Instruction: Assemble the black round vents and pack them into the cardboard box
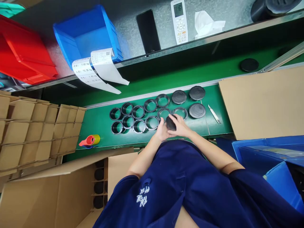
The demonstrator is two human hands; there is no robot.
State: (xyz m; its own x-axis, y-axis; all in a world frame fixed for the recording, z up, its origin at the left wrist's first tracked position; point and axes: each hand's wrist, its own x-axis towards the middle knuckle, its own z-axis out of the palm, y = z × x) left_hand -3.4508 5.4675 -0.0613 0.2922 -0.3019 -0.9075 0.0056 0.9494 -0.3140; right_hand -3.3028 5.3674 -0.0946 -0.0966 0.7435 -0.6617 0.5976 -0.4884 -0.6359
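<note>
Close in front of my body, both hands hold a black round cap (170, 123) above the green bench. My right hand (180, 127) grips it from the right, with fingers over its top edge. Against its left side lies my left hand (162, 131), fingers partly hidden behind it. Beyond and to the left, several open black rings (138, 111) stand in two rows. Just behind my hands is another black ring (164, 113), partly covered by them. Black discs with a curved pattern (197, 110) lie to the right of the rings.
A utility knife (214, 114) lies right of the discs. At left are a tape roll (92, 139) and stacked cardboard dividers (40, 129). An open carton (47, 196) holds black round pieces. The shelf bears a blue bin (87, 34), phone (148, 31) and remote (179, 22).
</note>
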